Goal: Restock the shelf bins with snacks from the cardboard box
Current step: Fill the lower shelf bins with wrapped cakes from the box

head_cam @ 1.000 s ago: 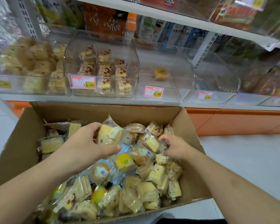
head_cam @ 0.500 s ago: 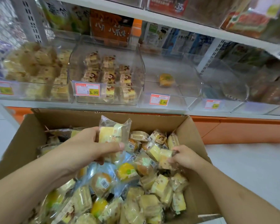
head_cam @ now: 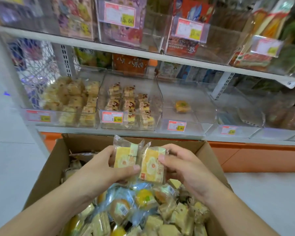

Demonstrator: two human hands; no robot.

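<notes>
Both cakes have come up out of the box [head_cam: 46, 167]: left hand [head_cam: 99, 169] grips one cake [head_cam: 124, 157], right hand [head_cam: 182, 166] pinches another [head_cam: 152, 167], side by side, probably bound for a bin [head_cam: 129, 106].

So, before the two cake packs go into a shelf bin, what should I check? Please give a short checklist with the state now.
1. Left hand holds its wrapped cake pack: ok, thumb and fingers curl round it.
2. Right hand holds its wrapped cake pack: ok.
3. Packs lifted free above the cardboard box: ok.
4. Matching bin found: cannot tell; the shelf cakes are too blurred to compare.
5. Room in a bin: ok for the bin with the 12.80 tag, which holds one snack.
6. Wrappers undamaged: cannot tell.
</notes>
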